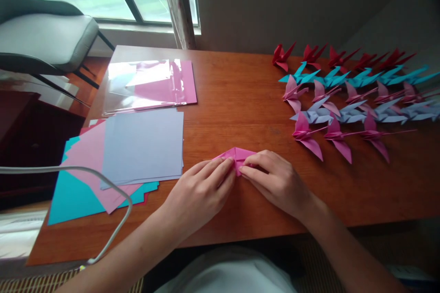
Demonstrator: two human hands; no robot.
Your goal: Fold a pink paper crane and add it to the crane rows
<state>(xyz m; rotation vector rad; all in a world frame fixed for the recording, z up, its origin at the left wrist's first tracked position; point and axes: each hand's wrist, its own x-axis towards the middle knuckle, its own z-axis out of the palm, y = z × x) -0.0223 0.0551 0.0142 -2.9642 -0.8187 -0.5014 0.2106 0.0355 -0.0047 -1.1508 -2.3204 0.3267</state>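
A partly folded pink paper (236, 153) lies on the wooden table (240, 96) near its front edge. My left hand (201, 192) rests on the paper's left side, fingers pressed together flat on it. From the right, my right hand (277, 181) pinches and presses the paper's lower edge. Much of the paper is hidden under my fingers.
Rows of finished paper cranes, red (282, 56), teal (302, 75), pink (305, 135) and pale blue (318, 113), fill the table's right side. Stacked sheets (142, 146) and a clear plastic sleeve (147, 84) lie at left. A grey chair (44, 32) stands by the window; a white cable (117, 224) crosses the front left.
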